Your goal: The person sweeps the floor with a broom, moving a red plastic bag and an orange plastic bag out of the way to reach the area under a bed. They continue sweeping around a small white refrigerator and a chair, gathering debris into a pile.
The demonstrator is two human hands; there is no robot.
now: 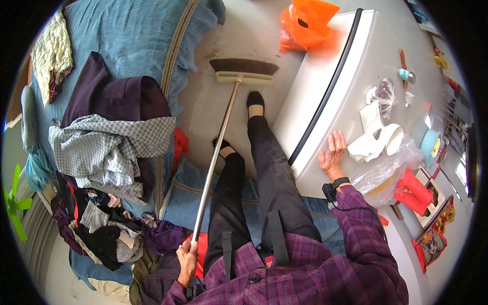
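Note:
My left hand (pixel 187 261) grips the upper end of a broom's metal handle (pixel 214 160). At the far end, the broom head (pixel 244 77) with its dark bristles (pixel 244 66) rests on the floor, ahead of my feet. My right hand (pixel 333 154) lies with its fingers spread on the edge of a white table (pixel 320 179), holding nothing. Close to it on the tabletop are a white paper cup (pixel 393 138), crumpled white paper (pixel 366 146) and a clear plastic bag (pixel 362 183).
A blue-covered sofa (pixel 129 34) runs along the left, piled with a checked garment (pixel 110 141), a dark purple garment (pixel 114 97) and other clothes (pixel 103 232). An orange plastic bag (pixel 305 24) sits past the table's far end. A small bottle (pixel 406 76) lies on the tabletop.

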